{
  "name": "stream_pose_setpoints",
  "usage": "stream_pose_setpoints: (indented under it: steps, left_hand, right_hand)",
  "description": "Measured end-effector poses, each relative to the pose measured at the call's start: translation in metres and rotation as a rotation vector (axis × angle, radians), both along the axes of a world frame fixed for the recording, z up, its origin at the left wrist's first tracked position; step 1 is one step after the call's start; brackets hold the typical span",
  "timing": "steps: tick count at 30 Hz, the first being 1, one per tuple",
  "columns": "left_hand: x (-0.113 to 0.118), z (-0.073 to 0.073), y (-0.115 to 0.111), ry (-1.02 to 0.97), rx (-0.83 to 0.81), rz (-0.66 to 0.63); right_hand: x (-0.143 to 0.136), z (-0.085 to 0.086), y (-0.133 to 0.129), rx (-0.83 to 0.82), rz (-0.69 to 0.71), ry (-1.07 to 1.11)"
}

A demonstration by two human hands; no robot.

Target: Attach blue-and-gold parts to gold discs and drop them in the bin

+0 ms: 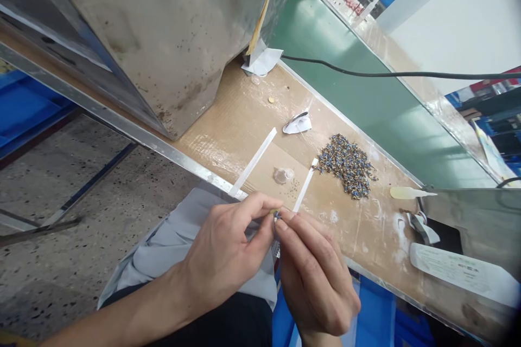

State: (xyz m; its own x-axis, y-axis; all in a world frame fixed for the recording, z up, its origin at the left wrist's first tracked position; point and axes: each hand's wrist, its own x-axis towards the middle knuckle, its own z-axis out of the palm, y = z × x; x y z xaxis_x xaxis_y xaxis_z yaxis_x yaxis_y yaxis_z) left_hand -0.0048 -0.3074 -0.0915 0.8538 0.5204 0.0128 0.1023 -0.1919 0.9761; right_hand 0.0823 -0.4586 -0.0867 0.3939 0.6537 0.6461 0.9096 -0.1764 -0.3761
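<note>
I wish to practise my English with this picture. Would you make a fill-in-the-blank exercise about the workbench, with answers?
The number of hands at the small piece, counting the left hand and the right hand, is ____.
In the picture, the pile of small parts lies to the ____ of the clear round dish.
The colour of the long cable is ____.
The panel bordering the worktop is coloured ____.

Missing words: two; right; black; green.

No text legible. White bottle (459,274) on table (236,111), to R of R grip (317,276), has print on its side: small greenish lettering plus a bolder dark row, both too tiny/blurry to make out, so no brand or no. can be read.
</note>
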Motion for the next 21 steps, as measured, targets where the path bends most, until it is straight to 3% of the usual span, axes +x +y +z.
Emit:
stream_pose_setpoints:
  steps: [5, 10, 13, 21]
  left_hand:
    - [0.000, -0.001, 0.002, 0.001, 0.008, -0.007]
    - [-0.001, -0.003, -0.001, 0.010, 0.051, -0.045]
    - [-0.001, -0.005, -0.005, 0.017, 0.072, -0.074]
    - [0.002, -0.017, -0.024, 0.164, 0.354, -0.090]
  right_hand:
    - [0.003, -0.002, -0.002, 0.038, -0.015, 0.114]
    - [0.013, -0.002, -0.004, 0.067, -0.141, 0.569]
    - [0.016, -0.006, -0.005, 0.078, -0.146, 0.771]
    - [0.020, -0.026, -0.023, 0.263, -0.103, 1.091]
